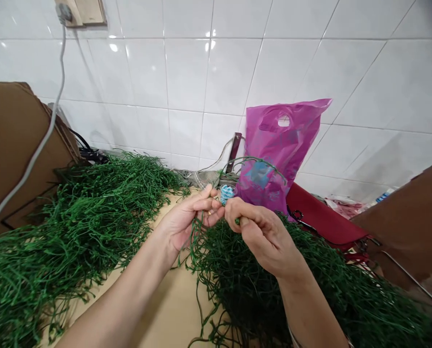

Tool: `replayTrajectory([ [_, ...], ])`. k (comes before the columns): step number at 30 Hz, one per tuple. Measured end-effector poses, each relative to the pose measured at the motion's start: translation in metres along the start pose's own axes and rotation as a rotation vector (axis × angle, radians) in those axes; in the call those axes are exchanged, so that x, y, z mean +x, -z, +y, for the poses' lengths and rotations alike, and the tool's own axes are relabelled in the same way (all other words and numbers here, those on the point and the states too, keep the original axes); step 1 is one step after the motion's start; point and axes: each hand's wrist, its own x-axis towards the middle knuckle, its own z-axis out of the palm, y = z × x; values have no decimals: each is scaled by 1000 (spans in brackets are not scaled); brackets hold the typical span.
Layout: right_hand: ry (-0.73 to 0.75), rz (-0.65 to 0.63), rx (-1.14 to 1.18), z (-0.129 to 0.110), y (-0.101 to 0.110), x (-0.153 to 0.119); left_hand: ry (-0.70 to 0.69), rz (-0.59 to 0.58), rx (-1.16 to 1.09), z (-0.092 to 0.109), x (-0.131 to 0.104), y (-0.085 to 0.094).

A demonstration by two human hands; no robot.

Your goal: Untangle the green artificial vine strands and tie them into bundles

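Note:
Near the middle of the view my left hand (197, 212) has its fingers pinched on thin green stems (197, 232), which hang down below the palm. Just right of it, my right hand (257, 227) is closed round a green stem, and a bit of green shows between thumb and fingers. A long green strand (262, 162) arches above the right hand, in front of the purple bag. Behind the fingertips of both hands sits a small blue and white bundle (226, 193). How far the stems run inside the fingers is hidden.
Piles of green stems lie at left (92, 217) and right (252, 270) on a tan surface (168, 309). A purple bag (274, 145) leans on the tiled wall, beside a red bag (320, 217). Cardboard (16, 145) stands at left behind a white cable (52, 116); a brown box (408, 217) is at right.

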Motion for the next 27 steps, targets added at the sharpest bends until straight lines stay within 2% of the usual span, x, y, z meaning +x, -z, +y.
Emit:
replayTrajectory([
  [2, -100, -80, -196, -2, 10, -7, -98, -7, -8, 0, 2, 3],
  [5, -341, -166, -536, 3, 38, -28, -193, -53, 34, 1, 2, 5],
  [8, -328, -37, -768, 9, 63, -47, -254, -77, 137, 0, -1, 4],
  [10, -275, 61, -815, 7, 66, -49, -286, -70, 194, -2, -3, 2],
  [12, -233, 129, -756, 1, 54, -40, -290, -58, 246, -4, -5, 0],
  [14, -204, 142, -618, -6, 34, -28, -297, -52, 294, -5, -6, -2],
  [17, -237, 9, -435, -9, 6, -12, -356, -62, 327, -6, -9, -4],
  [19, -283, -48, -396, -5, -4, -7, -402, -50, 345, -5, -10, -5],
  [23, -336, -43, -293, 5, 0, -6, -479, 6, 395, -3, -10, -4],
  [27, -359, -82, -51, 11, 10, -6, -415, -65, 546, -2, -10, -3],
])
